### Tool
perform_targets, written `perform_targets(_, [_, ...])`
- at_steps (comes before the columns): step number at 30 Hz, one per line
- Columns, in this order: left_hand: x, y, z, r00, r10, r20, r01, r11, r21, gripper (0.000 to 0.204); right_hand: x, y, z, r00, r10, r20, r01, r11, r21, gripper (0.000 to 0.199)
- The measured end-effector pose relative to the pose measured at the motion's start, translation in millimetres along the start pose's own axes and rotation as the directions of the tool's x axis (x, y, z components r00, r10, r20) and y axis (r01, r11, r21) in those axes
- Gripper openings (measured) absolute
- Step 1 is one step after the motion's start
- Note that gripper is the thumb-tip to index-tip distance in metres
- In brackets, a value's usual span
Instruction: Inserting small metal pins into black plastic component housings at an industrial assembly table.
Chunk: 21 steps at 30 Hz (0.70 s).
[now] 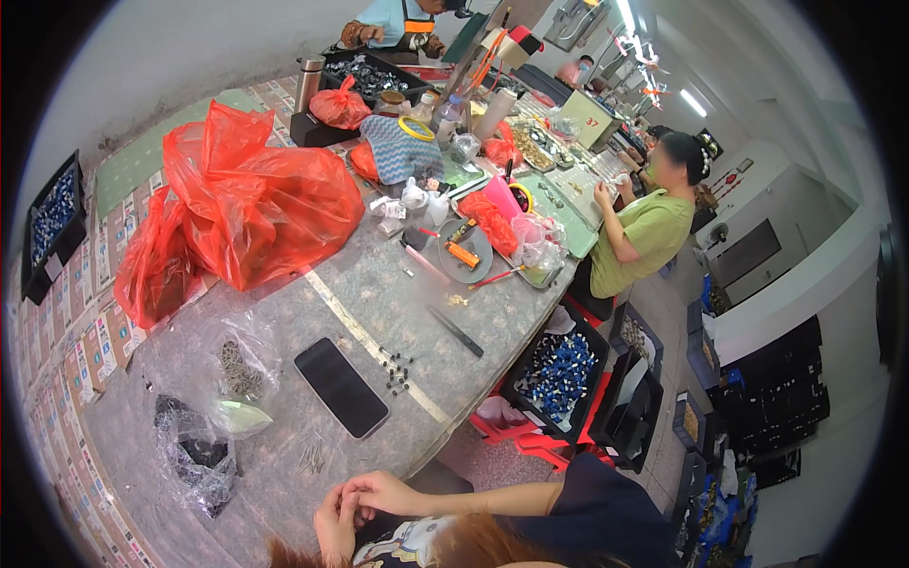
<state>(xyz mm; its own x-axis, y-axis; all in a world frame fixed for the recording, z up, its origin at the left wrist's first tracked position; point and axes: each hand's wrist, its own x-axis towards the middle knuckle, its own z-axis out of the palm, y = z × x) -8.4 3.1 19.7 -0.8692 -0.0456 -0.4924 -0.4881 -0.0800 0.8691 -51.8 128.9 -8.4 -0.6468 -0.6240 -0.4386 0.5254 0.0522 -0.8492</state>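
My two hands are joined at the table's near edge. My right hand (381, 492) lies over the fingers of my left hand (333, 523), and nothing shows in either one. Just beyond them on the grey table (379, 284) is a small heap of thin metal pins (312, 458). Further out lie a black phone (341, 386), face up, and a scatter of small dark screws (396, 371). To the left sit a clear plastic bag of metal parts (239, 371) and a crumpled dark bag (196, 454).
Big red plastic bags (256, 204) fill the table's left middle. A black slim tool (455, 331) lies mid-table, with clutter and a plate beyond. A person in a green shirt (649, 237) works at the right. Black crates of blue parts (559, 374) stand on the floor.
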Motion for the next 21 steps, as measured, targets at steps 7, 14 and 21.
perform_targets(7, [-1.1, -2.6, -0.8, 0.998, 0.063, 0.002, -0.063, 0.998, 0.006, 0.029, 0.0, -1.4, 0.0, 1.0, 0.016, 0.017, -0.015, 0.999, -0.034, 0.011])
perform_targets(14, [4.1, -11.8, -1.0, 0.998, 0.056, 0.022, -0.057, 0.997, 0.053, 0.027, 0.5, 2.6, -2.9, 0.998, 0.062, 0.025, -0.062, 0.998, -0.029, 0.013])
perform_targets(21, [2.9, -5.3, -3.5, 0.999, 0.016, 0.052, -0.014, 0.999, -0.032, 0.024, 0.5, -0.7, 1.1, 1.0, 0.005, 0.009, -0.005, 1.0, -0.023, 0.011])
